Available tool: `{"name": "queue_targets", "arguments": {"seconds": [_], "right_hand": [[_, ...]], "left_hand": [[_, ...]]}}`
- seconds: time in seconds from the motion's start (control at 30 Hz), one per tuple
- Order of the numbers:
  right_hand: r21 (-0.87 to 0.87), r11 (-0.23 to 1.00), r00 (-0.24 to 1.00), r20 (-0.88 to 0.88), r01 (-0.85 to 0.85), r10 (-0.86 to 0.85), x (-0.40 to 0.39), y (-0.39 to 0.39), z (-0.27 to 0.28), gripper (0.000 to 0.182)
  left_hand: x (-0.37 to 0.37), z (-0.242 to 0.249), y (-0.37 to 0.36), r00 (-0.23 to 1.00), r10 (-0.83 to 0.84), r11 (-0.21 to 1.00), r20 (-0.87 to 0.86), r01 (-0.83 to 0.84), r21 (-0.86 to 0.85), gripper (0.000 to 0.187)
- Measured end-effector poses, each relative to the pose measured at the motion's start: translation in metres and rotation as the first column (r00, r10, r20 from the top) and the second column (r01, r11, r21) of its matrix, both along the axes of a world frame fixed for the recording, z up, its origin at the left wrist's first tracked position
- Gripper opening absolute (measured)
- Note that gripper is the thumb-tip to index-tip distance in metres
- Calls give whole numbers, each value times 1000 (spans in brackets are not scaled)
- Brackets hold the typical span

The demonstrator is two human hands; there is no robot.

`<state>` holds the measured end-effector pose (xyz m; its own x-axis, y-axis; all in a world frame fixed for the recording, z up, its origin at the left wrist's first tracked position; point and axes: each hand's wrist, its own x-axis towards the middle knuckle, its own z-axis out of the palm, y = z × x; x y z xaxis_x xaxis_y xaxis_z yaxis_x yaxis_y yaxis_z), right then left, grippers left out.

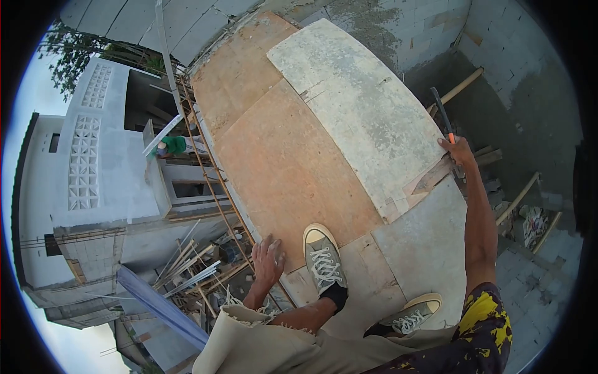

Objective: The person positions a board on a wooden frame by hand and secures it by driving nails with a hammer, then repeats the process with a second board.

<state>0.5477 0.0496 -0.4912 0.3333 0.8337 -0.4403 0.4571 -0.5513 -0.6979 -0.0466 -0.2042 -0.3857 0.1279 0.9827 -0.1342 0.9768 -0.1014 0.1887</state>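
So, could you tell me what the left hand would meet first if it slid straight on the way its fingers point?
Probably nothing new: the left hand already rests on the orange plywood sheet, which stretches on ahead.

Raised plywood deck (pixel 280 162), pale cement-stained board (pixel 361 106) lying on top, two sneakers (pixel 324 258) planted on it

Soft, even daylight with no hard shadows or glare. Strong fisheye bending curves every edge inside a black circular vignette. The shaded grey block-walled pit (pixel 498 93) looks dimmer, perhaps slightly soft.
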Motion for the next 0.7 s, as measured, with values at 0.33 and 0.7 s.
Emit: {"name": "queue_targets", "arguments": {"seconds": [0.33,0.7], "right_hand": [[140,973,979,120,-182,166,7,18,95,44],[251,838,797,522,-485,305,-19,10,272,43]], "left_hand": [[15,-4,15,985,166,986,51,-167,5,40],[194,8,197,-13,753,655,658,113,-747,72]]}}
